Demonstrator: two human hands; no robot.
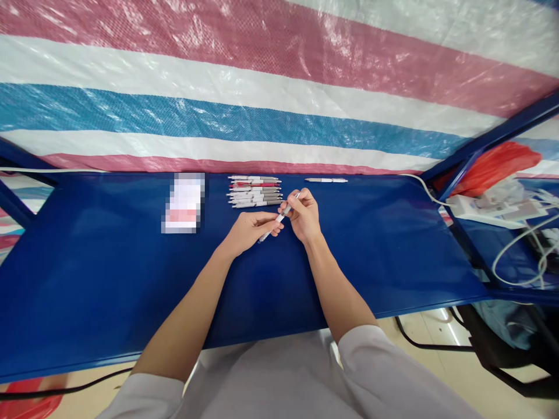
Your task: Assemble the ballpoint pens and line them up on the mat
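Note:
Between my two hands a white and grey pen (280, 217) is held at a slant over the blue table. The fingers of my left hand (251, 231) close round its lower part, and one end sticks out below them. My right hand (304, 215) pinches the upper part near the other end. Just behind my hands lies a row of several pens (255, 196), mostly white with grey, one with red. A single white pen (326, 180) rests apart from them, further right at the back of the table.
A blurred-out white and pink item (183, 202) lies on the blue table (117, 279), left of the pens. Striped plastic sheeting (262, 87) hangs behind. To the right are a red bag (498, 166), a white power strip (489, 210) and loose cables (541, 262).

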